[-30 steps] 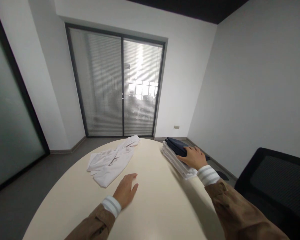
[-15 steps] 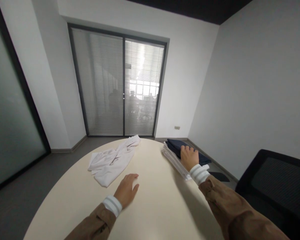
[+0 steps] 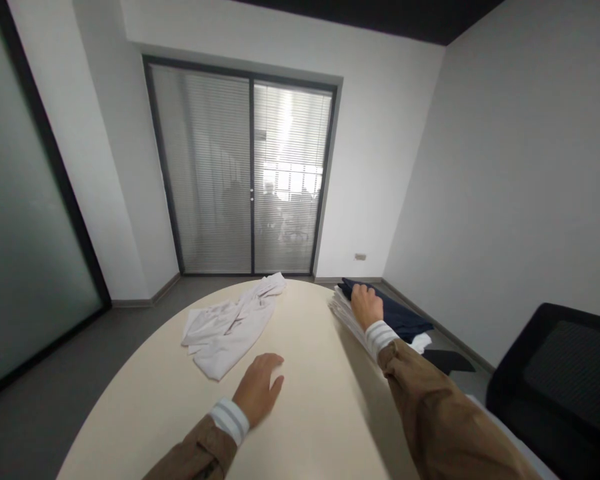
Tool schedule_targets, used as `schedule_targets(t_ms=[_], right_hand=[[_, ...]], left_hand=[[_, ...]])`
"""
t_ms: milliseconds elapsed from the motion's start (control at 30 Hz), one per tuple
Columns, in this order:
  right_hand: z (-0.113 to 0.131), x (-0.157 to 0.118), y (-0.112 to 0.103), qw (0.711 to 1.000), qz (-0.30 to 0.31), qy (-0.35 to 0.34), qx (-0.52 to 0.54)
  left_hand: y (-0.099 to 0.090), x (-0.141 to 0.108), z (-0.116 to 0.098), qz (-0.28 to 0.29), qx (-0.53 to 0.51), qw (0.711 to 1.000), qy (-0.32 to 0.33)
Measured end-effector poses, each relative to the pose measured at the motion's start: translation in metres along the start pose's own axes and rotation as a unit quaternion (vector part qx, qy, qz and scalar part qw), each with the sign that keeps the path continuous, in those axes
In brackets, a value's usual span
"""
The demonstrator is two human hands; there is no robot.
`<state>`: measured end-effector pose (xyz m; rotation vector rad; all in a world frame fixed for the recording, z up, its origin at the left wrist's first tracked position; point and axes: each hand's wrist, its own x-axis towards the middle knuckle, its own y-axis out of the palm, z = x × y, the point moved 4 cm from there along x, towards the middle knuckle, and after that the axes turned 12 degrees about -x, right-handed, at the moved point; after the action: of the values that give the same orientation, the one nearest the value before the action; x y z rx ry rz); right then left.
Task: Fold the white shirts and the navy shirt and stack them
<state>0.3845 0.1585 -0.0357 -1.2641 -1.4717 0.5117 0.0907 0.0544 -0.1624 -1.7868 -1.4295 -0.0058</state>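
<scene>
My left hand (image 3: 259,390) hovers or rests over the tabletop, its fingers loosely bent and the thumb apart; it holds nothing. Just beyond it a crumpled white garment (image 3: 230,333) is spread over the left part of the round cream table (image 3: 310,427). My right hand (image 3: 367,307) is on a folded navy garment (image 3: 403,317), fingers curled down at its left edge with the tips hidden. Under the navy piece lies a stack of folded white garments (image 3: 347,317), partly covered by my right forearm.
A black mesh chair (image 3: 555,380) stands to the right of the table. Behind the table are a glass door with blinds (image 3: 207,173) and a white wall with a socket (image 3: 360,257). A frosted glass panel (image 3: 25,200) is on the left.
My right hand has shifted left across the navy garment, toward its left edge. My left hand stays nearly where it was. The view has shifted slightly.
</scene>
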Motion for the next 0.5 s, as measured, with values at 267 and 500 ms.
schedule_targets(t_ms=[267, 500], right_hand=[[-0.006, 0.008, 0.000, 0.999, 0.033, 0.018, 0.020], [-0.010, 0.000, 0.052, 0.976, 0.200, 0.017, 0.086]], left_hand=[[-0.001, 0.002, -0.005, -0.012, -0.012, 1.000, 0.001], [-0.029, 0.014, 0.008, -0.115, 0.143, 0.983, -0.024]])
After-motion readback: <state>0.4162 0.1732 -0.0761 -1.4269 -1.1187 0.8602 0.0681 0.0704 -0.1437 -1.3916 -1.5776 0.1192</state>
